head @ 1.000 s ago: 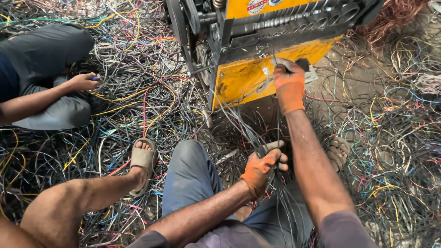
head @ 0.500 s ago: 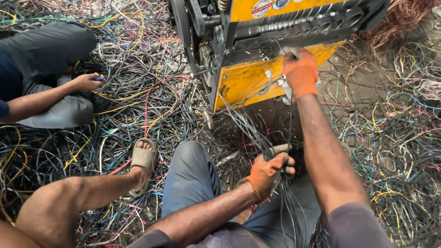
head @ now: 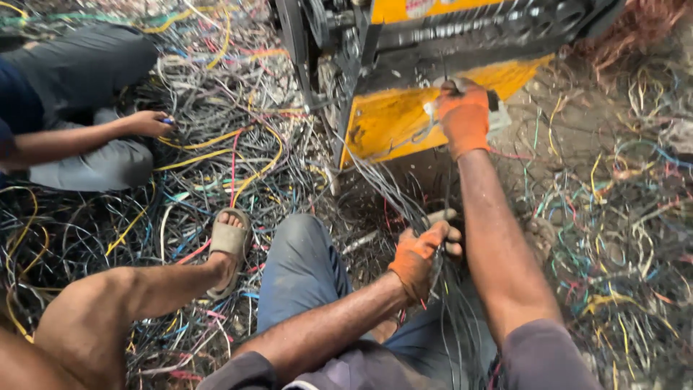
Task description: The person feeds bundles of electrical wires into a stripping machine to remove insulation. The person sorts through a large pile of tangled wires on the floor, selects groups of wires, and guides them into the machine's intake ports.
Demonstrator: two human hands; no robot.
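A yellow and black wire-stripping machine (head: 404, 123) stands at the top centre. My right hand (head: 465, 115), in an orange glove, is up against the machine's yellow front plate, closed on a thin grey wire. My left hand (head: 426, 256), also orange-gloved, grips a bundle of thin grey wires (head: 404, 202) that runs from my lap up to the machine. My knee in blue trousers (head: 299, 263) sits below the bundle.
Tangled coloured scrap wires (head: 216, 155) cover the ground all around. Another person sits at the left, a hand (head: 148, 124) in the wires. A bare leg with a sandalled foot (head: 227, 249) stretches in from the lower left. Copper strands (head: 635, 32) pile at the top right.
My right hand has risen along the yellow plate toward the machine's slot. My left hand has stayed low on the wire bundle. The person at the left has kept a hand in the wires.
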